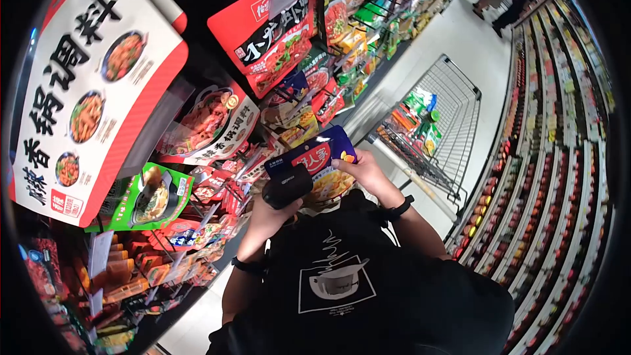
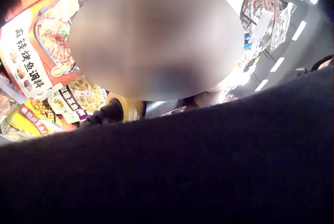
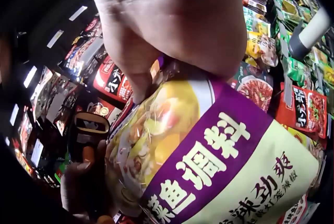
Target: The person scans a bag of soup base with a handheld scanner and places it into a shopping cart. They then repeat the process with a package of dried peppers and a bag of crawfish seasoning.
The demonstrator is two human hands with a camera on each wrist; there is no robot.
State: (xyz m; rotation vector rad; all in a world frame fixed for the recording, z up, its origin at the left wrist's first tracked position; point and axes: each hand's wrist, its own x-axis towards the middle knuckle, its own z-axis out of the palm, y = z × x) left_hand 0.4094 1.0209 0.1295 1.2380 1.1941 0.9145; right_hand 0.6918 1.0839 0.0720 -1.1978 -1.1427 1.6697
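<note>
Right hand (image 1: 365, 172): pinching a purple packet (image 1: 322, 169) near its edge, in front of the chest. I rate the hold adequate; should the thumb slacken, the slick film could let it slip.

Left hand (image 1: 269, 220): wrapped round a black handheld device (image 1: 287, 187), close beside the packet. My left wrist view is too blurred to confirm the grip. Risk: device and packet could knock together, or the device could hide the print.

Hanging packets, one red (image 1: 269, 39), one green (image 1: 151, 197): crowded near the hands. A wide elbow might snag one off its hook.

Large white-and-red packet (image 1: 92, 92): juts close to my head view; a lean that way could bump it.

Cart (image 1: 478, 94): beside the right arm, goods (image 1: 419, 115) inside. With both hands occupied, I judge it could roll if nudged.
</note>
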